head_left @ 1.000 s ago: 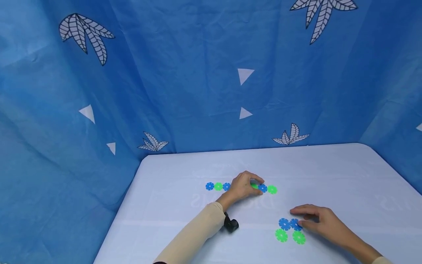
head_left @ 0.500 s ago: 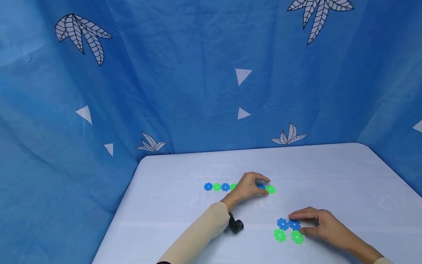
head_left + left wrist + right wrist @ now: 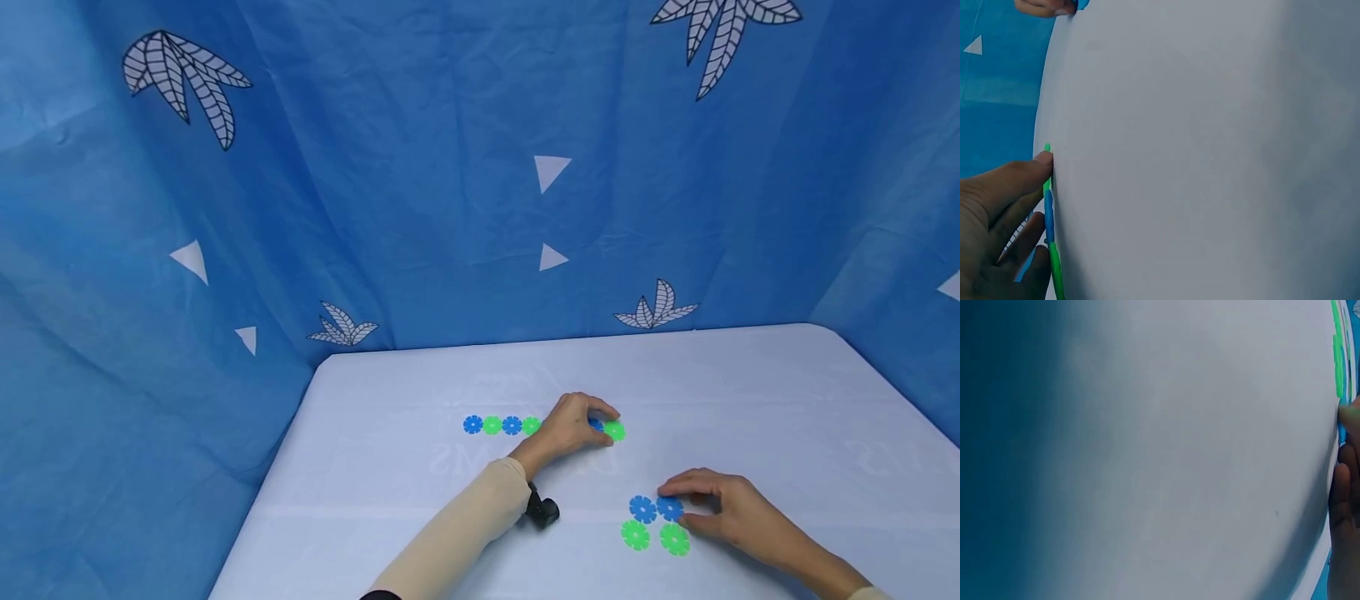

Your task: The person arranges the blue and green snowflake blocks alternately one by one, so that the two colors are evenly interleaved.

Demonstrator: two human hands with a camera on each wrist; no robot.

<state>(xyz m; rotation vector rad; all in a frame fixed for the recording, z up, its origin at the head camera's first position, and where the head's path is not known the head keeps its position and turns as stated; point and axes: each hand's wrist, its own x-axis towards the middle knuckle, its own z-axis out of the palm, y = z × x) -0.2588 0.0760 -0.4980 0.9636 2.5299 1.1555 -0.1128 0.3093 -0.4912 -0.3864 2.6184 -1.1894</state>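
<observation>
A row of notched plastic discs, blue and green by turns, lies across the table; a blue disc [image 3: 472, 425] is at its left end. My left hand [image 3: 572, 423] reaches over the row and hides its middle. Its thumb and forefinger pinch the edges of the green disc [image 3: 615, 430] at the right end; in the left wrist view the thumb touches a green disc [image 3: 1047, 181]. My right hand [image 3: 738, 512] pinches a blue disc [image 3: 670, 508] between thumb and forefinger. Beside it lies another blue disc [image 3: 642, 509], with two green discs [image 3: 674, 539] nearer me.
The white-covered table [image 3: 360, 467] meets a blue patterned curtain [image 3: 465, 208] at the back and sides. A black device [image 3: 543, 510] is strapped under my left wrist.
My left hand has slid right along the row, from the blue disc to the green end disc. My right forefinger has come down to the blue disc's far edge. The view has shifted slightly.
</observation>
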